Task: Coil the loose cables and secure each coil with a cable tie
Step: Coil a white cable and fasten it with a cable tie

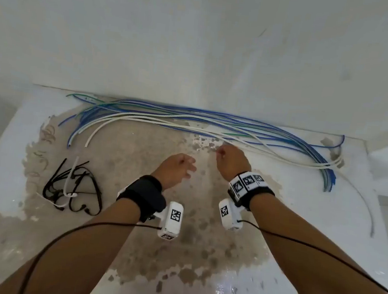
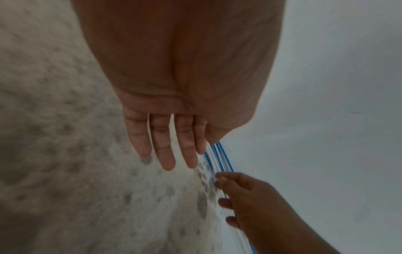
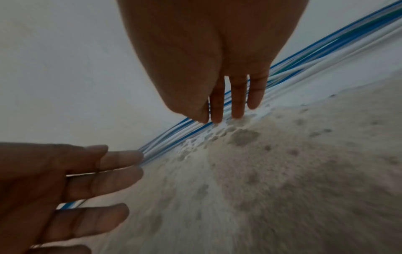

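Along the far edge of the bench (image 1: 283, 262), from about 10 o'clock round to 2 o'clock, the loose cables (image 1: 191, 119) lie uncoiled as one flat bundle of blue, white and green strands. Their long axis runs left to right, parallel to the wall (image 1: 198, 40), with both ends curving back toward the person. The right hand (image 1: 230, 161) is the nearer of the two: it sits at 12 o'clock, its fingers (image 3: 238, 103) extended and only lightly separated, tips down at the near side of the bundle. Whether they touch the closest white strand or stop just short cannot be determined from these views. The left hand (image 1: 178, 169) is slightly nearer the person, at about 11 o'clock, palm turned inward and its fingers (image 2: 165, 149) straight and spread. It holds nothing and is clear of the cables. Neither hand has closed on a strand. The cable ties (image 1: 73, 187), a loose heap of black loops with one white piece among them, rest at 9 o'clock, well apart from both hands. Judged from this layout, no coil has been started. The next move probably calls for the right hand to take one strand from the near side of the bundle and draw it toward 6 o'clock, across the long axis, so that neighbouring strands are not dragged along.
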{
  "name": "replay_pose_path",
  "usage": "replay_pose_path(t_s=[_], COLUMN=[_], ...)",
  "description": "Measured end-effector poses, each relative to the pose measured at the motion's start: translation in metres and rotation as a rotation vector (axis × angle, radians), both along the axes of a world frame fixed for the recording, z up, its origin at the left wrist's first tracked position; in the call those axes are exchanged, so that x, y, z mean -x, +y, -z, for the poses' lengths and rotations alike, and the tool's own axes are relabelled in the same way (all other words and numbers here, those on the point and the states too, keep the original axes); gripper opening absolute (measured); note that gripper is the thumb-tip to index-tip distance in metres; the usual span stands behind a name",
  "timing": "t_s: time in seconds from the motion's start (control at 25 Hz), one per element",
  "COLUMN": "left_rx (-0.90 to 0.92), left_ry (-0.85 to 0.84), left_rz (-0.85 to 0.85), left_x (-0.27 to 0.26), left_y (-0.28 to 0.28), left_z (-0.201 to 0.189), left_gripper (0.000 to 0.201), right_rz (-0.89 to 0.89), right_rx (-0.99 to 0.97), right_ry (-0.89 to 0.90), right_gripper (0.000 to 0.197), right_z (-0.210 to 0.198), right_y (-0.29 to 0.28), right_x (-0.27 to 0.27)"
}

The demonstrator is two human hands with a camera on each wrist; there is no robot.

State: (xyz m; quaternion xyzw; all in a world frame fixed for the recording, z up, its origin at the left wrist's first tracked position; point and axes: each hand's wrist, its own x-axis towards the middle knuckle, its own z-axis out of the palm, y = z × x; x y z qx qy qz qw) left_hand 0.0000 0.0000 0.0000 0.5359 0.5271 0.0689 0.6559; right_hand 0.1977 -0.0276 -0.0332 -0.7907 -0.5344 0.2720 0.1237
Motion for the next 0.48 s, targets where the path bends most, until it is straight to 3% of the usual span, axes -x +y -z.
replay_pose_path(t_s=[0.24, 0.48], left_rx=[0.017, 0.027], left_ry=[0.001, -0.016], left_rz=[0.029, -0.066], left_x=[-0.028, -0.042], left_y=[0.026, 0.041], left_z=[0.013, 0.020], left_gripper=[0.029, 0.028], right_rz=[0.036, 0.057], right_rx=[0.082, 0.020], right_ry=[-0.259, -0.234], right_gripper=[0.036, 0.022], right_z=[0.017, 0.028], right_y=[0.042, 0.046], right_x=[-0.007, -0.012])
